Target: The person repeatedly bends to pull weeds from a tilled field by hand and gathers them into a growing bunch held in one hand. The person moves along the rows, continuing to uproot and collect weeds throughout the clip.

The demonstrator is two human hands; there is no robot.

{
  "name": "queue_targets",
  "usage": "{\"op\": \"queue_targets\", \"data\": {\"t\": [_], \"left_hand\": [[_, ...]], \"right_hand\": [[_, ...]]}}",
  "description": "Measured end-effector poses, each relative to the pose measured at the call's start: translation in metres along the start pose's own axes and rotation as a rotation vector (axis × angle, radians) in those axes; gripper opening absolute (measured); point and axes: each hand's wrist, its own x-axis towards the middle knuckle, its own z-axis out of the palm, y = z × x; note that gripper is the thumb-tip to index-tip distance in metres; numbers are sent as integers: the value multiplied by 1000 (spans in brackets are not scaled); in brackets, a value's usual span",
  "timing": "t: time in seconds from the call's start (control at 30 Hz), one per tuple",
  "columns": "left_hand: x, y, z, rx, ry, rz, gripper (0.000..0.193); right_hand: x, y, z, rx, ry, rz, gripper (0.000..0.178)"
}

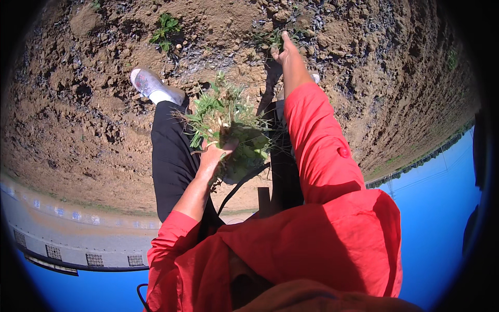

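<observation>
My left hand is closed around a thick bunch of pulled green weeds, with leafy stems, grass blades and pale roots sticking out. It holds the bunch low between my knees, and broad leaves hang in the shade beneath. My right hand reaches far forward to the ground with its thumb and a finger spread apart. A small patch of grassy weeds grows right at its fingertips. Whether any blade is touched cannot be made out.
Dry, cloddy brown soil surrounds me. One leafy green plant grows ahead on the left. My left shoe rests on the soil, while my right shoe is mostly hidden by my arm. A dark strap hangs between my legs.
</observation>
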Motion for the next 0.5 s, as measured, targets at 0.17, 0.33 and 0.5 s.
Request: {"op": "queue_targets", "data": {"t": [0.17, 0.33, 0.5], "left_hand": [[-9, 1, -6, -68, 4, 60, 33], [5, 8, -10, 433, -61, 303, 14], [-1, 44, -13, -154, -65, -171, 29]], "right_hand": [[45, 18, -28, 156, -215, 16, 22], [111, 9, -87, -232, 97, -162, 44], [54, 11, -31, -151, 70, -68, 27]]}}
